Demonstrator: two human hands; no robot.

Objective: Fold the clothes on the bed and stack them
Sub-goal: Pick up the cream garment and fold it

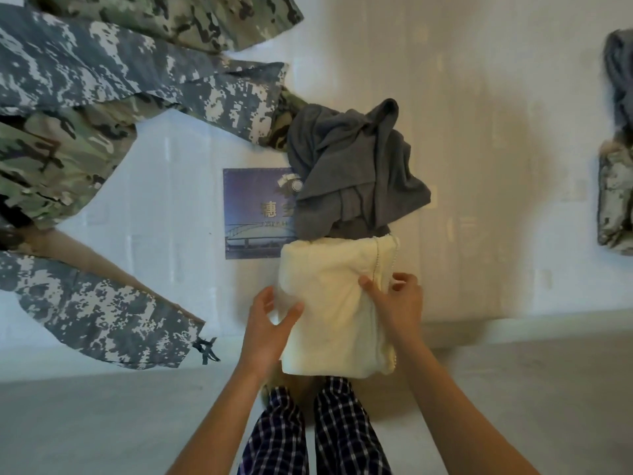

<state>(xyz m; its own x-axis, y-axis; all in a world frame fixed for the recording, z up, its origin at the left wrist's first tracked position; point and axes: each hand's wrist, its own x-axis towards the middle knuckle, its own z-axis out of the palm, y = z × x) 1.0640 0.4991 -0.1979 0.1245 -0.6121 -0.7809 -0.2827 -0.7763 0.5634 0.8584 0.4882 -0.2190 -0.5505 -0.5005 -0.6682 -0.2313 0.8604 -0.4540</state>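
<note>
Bed: white surface filling most of the head view.
Camouflage clothes: several unfolded pieces, green and grey-blue patterned, spread overlapping across the bed's left side.
Cream garment: folded into a rectangle at the bed's near edge, centre, with a beaded trim along its right side.
Grey garment: crumpled heap just beyond the cream garment, touching its far edge.
Folded stack: camouflage piece with a grey one beyond it, at the far right, well apart.
Blue label: printed patch on the bed, partly covered by the grey garment.
Left hand: fingers curled round the cream garment's left edge.
Right hand: grasps its right edge beside the trim.
</note>
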